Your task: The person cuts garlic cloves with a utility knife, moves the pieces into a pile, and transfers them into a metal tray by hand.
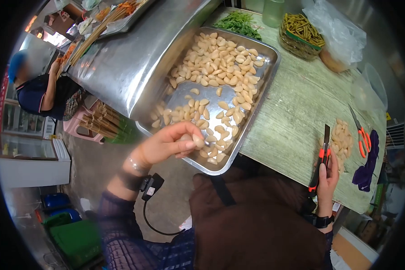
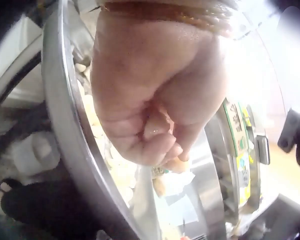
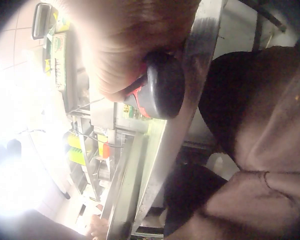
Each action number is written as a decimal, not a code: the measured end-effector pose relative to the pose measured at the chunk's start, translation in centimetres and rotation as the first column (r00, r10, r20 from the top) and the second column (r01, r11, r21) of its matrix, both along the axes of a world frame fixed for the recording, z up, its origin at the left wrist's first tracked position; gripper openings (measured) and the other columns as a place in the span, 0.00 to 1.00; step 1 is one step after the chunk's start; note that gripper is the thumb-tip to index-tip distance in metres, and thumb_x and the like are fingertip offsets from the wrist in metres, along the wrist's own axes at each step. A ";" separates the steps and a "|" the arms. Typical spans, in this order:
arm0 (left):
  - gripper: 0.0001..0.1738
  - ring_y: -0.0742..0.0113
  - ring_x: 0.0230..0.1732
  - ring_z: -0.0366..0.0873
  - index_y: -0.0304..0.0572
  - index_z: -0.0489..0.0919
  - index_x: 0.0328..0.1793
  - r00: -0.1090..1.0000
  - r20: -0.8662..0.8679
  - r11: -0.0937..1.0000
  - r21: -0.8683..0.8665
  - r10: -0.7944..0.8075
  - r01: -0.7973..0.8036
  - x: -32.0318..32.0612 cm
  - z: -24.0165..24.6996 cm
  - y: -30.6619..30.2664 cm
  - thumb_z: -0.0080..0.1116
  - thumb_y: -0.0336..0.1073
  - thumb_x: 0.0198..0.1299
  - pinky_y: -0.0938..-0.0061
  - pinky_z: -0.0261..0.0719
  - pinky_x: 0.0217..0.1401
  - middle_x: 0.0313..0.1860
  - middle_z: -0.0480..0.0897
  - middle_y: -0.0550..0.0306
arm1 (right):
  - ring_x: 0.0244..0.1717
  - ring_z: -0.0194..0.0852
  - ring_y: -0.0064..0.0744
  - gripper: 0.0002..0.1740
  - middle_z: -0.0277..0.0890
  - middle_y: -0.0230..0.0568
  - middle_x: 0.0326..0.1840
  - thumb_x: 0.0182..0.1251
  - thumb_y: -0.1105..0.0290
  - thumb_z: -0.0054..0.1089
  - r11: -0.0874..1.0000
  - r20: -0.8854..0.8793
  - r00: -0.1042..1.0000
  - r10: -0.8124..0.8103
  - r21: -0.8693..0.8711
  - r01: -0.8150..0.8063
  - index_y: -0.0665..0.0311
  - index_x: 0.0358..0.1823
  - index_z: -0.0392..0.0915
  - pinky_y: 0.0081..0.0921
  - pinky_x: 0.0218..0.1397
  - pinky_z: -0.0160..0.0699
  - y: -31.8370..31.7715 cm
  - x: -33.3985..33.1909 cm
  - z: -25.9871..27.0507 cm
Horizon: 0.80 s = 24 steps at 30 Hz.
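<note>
My left hand [image 1: 168, 144] is over the near left part of a metal tray [image 1: 274, 67], pinching a peeled garlic clove [image 1: 198, 141] between thumb and fingers. In the left wrist view, another pale clove [image 2: 157, 125] shows inside the curled fingers. Many peeled cloves [image 1: 216, 60] lie across the tray, thickest at the far end. My right hand [image 1: 329, 177], at the table's near edge, grips a red and black utility knife [image 1: 321, 168] with its dark blade pointing away. In the right wrist view, the knife's rounded black end [image 3: 165, 87] sticks out of the palm.
Beyond the knife lie a pile of cloves [image 1: 342, 139], orange-handled scissors [image 1: 363, 139] and a purple cloth [image 1: 366, 168] on the pale green table [image 1: 279, 130]. Green herbs [image 1: 238, 24] and a tub of green beans [image 1: 301, 36] are at the back. Another person [image 1: 36, 92] is at the left.
</note>
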<state>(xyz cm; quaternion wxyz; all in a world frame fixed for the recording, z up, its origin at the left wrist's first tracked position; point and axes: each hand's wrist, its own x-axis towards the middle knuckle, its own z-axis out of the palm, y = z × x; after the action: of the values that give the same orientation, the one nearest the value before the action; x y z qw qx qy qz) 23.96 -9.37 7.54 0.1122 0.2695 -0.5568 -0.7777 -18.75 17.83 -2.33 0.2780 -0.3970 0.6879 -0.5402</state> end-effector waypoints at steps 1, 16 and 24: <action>0.12 0.80 0.31 0.67 0.40 0.78 0.63 1.000 -0.028 0.999 0.037 0.014 -0.013 0.1 -0.2 0.1 0.60 0.35 0.79 0.83 0.67 0.34 0.43 0.79 0.64 | 0.67 0.77 0.31 0.32 0.78 0.45 0.71 0.81 0.72 0.57 1.000 -0.036 0.999 -0.011 -0.021 0.010 0.71 0.83 0.63 0.30 0.72 0.72 -0.1 0.1 -0.1; 0.15 0.81 0.30 0.67 0.44 0.74 0.49 0.856 0.010 0.837 0.202 0.517 -0.508 3.4 -1.7 -1.6 0.50 0.48 0.84 0.90 0.62 0.17 0.41 0.75 0.57 | 0.74 0.74 0.35 0.32 0.76 0.48 0.74 0.81 0.73 0.57 1.000 0.007 1.000 -0.014 0.010 0.014 0.74 0.82 0.64 0.32 0.80 0.64 -0.2 0.3 0.5; 0.16 0.84 0.26 0.70 0.39 0.81 0.69 0.805 0.170 0.821 -0.058 0.569 -0.568 2.6 -0.3 -2.2 0.56 0.35 0.82 0.89 0.68 0.26 0.37 0.80 0.66 | 0.66 0.78 0.29 0.31 0.77 0.44 0.73 0.82 0.73 0.54 1.000 -0.138 0.990 -0.021 -0.024 0.018 0.70 0.83 0.63 0.29 0.69 0.77 -0.3 0.2 0.0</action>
<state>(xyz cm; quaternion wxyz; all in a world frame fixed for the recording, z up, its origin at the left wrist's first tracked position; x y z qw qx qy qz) 26.60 -11.62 7.25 0.2897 0.4923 -0.4603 -0.6796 -18.50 17.50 -2.32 0.2195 -0.4300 0.7032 -0.5219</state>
